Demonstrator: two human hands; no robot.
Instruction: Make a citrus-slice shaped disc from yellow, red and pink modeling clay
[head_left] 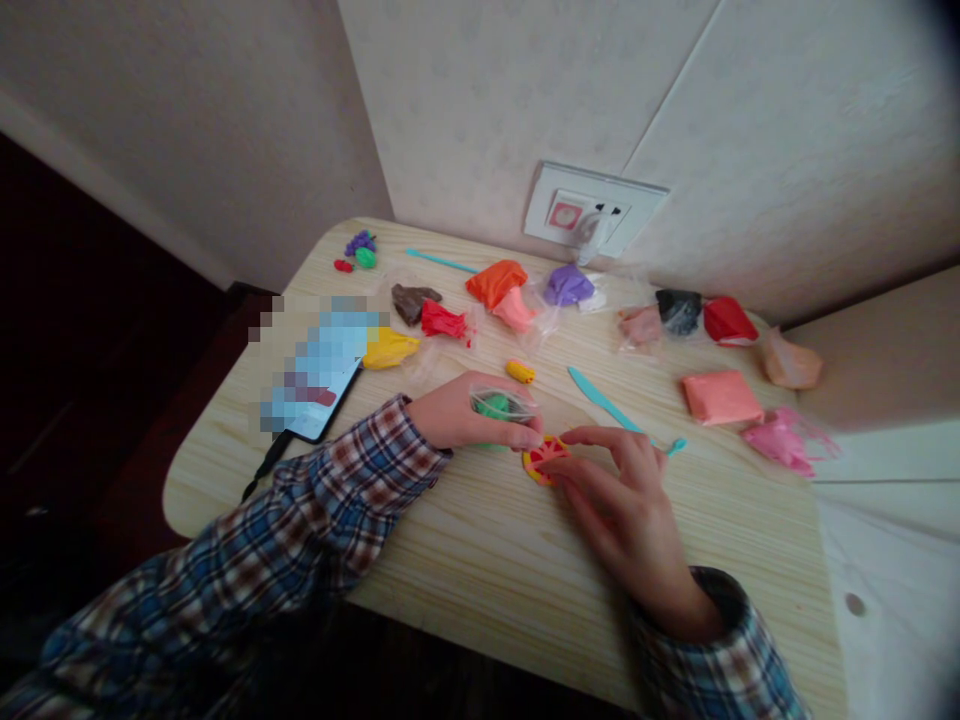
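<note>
Between my hands is a small round clay fruit slice (535, 462), red with paler spokes and a yellow-orange rim. My left hand (469, 412) pinches its upper left edge, fingers closed. From the other side my right hand (628, 495) grips the slice's right part between thumb and fingers, which cover some of it. A plastic bag of green clay (493, 405) shows at my left hand's fingers; part of it is hidden behind the hand. Just beyond lies a small yellow clay piece (520, 371). A turquoise clay knife (600, 396) rests past my right hand.
Bagged clay lies along the back, including orange clay (496, 284), purple clay (568, 286) and black clay (679, 312). A phone (322, 375) sits at the left with a black cord. Clay grapes (361, 242) stand in the far left corner. A plug (594, 237) fills a wall socket.
</note>
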